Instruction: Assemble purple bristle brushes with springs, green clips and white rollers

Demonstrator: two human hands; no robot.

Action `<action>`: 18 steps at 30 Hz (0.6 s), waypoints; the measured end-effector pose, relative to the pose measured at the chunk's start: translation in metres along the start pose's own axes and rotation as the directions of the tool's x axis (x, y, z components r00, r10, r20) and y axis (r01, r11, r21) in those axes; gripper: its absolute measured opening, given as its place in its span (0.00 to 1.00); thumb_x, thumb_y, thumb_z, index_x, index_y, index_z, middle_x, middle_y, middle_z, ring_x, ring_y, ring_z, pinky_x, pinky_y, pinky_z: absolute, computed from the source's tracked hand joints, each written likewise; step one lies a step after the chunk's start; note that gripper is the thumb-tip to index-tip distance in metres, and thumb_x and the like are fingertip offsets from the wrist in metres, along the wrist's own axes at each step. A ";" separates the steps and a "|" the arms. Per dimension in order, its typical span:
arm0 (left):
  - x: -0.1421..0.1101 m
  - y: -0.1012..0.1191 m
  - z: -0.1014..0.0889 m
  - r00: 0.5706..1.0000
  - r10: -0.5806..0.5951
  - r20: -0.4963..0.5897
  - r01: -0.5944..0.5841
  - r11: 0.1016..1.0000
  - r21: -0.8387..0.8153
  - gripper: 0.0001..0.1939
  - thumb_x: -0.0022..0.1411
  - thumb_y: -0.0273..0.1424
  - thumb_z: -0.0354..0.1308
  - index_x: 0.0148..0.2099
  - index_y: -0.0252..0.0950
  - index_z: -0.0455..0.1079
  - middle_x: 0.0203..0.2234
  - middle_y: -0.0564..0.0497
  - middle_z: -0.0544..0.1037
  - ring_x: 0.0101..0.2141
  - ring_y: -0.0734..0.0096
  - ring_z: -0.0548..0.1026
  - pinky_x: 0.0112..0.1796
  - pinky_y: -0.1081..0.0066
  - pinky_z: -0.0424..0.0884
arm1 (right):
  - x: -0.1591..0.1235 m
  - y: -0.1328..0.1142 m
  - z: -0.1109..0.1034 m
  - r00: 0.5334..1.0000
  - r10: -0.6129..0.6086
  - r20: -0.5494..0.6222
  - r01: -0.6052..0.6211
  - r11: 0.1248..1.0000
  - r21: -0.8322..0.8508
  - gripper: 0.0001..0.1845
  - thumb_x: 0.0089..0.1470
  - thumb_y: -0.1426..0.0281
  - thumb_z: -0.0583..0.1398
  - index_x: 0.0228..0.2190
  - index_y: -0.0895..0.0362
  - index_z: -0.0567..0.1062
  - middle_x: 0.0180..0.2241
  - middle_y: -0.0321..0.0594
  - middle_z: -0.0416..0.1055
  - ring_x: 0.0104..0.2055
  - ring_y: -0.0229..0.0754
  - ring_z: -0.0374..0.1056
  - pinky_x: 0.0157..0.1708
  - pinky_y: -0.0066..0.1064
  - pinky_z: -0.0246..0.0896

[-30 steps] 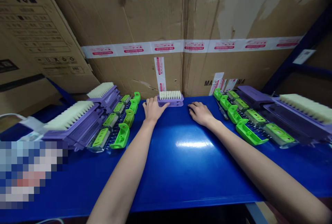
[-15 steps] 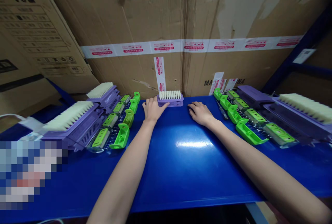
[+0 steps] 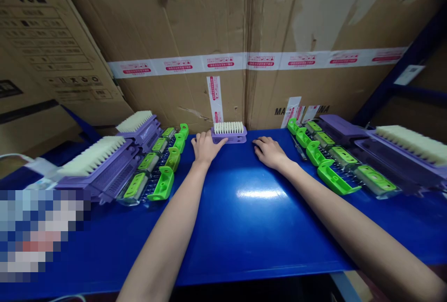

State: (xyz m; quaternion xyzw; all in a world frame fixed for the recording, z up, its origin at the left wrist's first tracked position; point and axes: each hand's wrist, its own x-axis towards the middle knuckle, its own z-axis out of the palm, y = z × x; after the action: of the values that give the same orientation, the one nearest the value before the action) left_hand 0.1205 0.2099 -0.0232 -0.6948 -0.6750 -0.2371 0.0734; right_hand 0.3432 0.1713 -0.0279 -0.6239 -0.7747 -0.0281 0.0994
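Two cardboard walls [image 3: 174, 22]: a broad one at the back, crossed by white tape [image 3: 181, 65] with red print, and a left one marked "V6".
Blue tabletop [image 3: 258, 236]: glossy, carrying everything below.
Purple bristle-topped units [image 3: 92, 155]: two at the left, one behind the other; one at the far right, beside a flat-topped purple casing [image 3: 340, 127].
Clear-walled cases [image 3: 135, 186]: a row of four on each side, each showing a green piece at its top; anything further inside is too small to make out.
Green brackets [image 3: 163, 184]: four on each side, along the inner edge of each row, with thin metallic strands between them and the cases.
Left hand [image 3: 205, 147]: at the left end of the purple brush, fingers spread, thumb stretched across its front; whether they grip it I cannot tell.
Right hand [image 3: 269, 152]: resting on the blue, fingers slightly bent and near one another, apart from the brush.
Purple brush [image 3: 228, 133]: cream bristles up, near the back wall, between the hands, just right of the left fingers.
Slim pen-like tool [image 3: 299, 149]: lying beside the right-side brackets.
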 end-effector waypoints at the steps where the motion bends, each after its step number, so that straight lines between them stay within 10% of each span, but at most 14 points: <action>1: 0.000 0.000 0.000 1.000 -0.001 0.002 0.001 1.000 0.002 0.36 0.57 0.57 0.49 0.53 0.32 0.69 0.44 0.36 0.75 0.49 0.46 0.68 0.49 0.53 0.62 | 0.000 0.000 0.000 1.000 0.000 0.001 0.000 1.000 -0.005 0.24 0.62 0.68 0.46 0.56 0.60 0.67 0.56 0.50 0.64 0.56 0.52 0.59 0.52 0.42 0.56; 9: 0.000 0.003 0.000 1.000 0.005 -0.026 -0.004 1.000 0.004 0.38 0.57 0.55 0.52 0.59 0.32 0.62 0.48 0.36 0.73 0.50 0.47 0.67 0.49 0.54 0.61 | -0.005 -0.012 -0.041 0.968 -0.103 -0.228 0.091 0.994 -0.064 0.21 0.61 0.68 0.49 0.52 0.60 0.69 0.52 0.50 0.68 0.52 0.51 0.63 0.51 0.42 0.56; 18: -0.003 0.007 0.002 0.914 0.402 -0.046 -0.401 0.915 0.042 0.33 0.60 0.47 0.53 0.65 0.44 0.55 0.62 0.38 0.57 0.61 0.47 0.54 0.57 0.48 0.49 | -0.092 -0.007 -0.095 0.907 -0.104 -0.409 0.117 0.993 0.008 0.23 0.61 0.61 0.49 0.54 0.56 0.68 0.49 0.49 0.70 0.50 0.54 0.65 0.47 0.47 0.61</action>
State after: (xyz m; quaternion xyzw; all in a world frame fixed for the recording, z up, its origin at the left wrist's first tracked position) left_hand 0.1277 0.2077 -0.0243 -0.8107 -0.5195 -0.2249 0.1497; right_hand 0.3664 0.0649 0.0481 -0.5579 -0.7712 -0.1508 0.2669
